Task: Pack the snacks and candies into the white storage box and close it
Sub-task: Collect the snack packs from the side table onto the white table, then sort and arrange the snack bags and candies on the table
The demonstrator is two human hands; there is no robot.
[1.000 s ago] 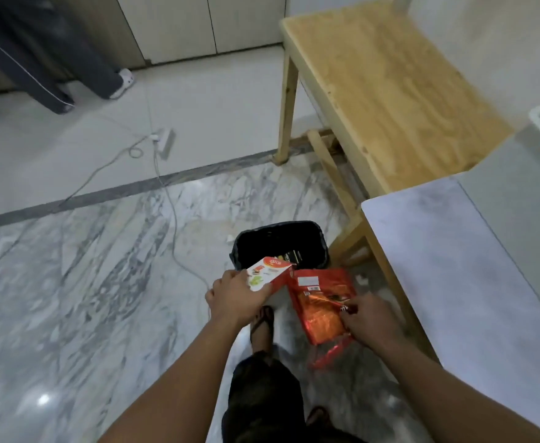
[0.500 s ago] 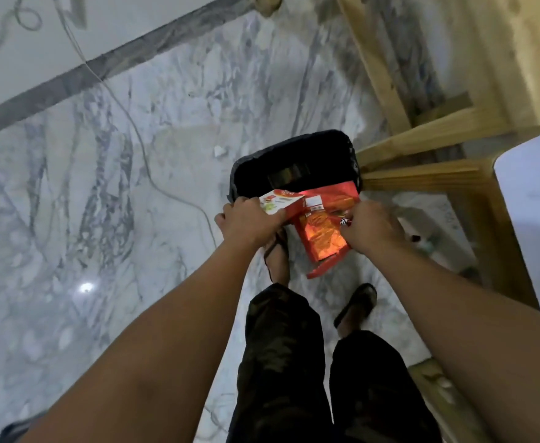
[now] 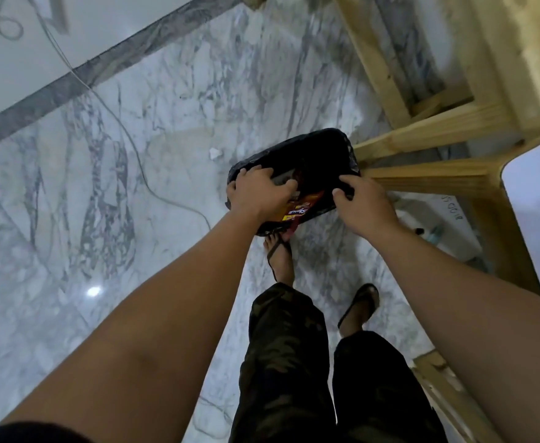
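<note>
1. Left hand (image 3: 260, 195) spreads loose fingers over the bin (image 3: 320, 151), pressing an orange packet (image 3: 297, 210) inside.
2. Right hand (image 3: 363, 204) pinches the black liner (image 3: 342, 182) at the rim.
3. Risk: that liner may slip or tear.
4. Bin touches the table leg (image 3: 422, 179) on the right; open floor (image 3: 102, 187) lies left.

Snack packet (image 3: 297, 210): orange-red foil with a yellow patch and white script lettering, crumpled, lying mostly inside the black-lined bin (image 3: 323, 155) at its near rim. Only its near end shows; the rest is hidden by the bin's dark interior. Bin stands on the floor.
</note>
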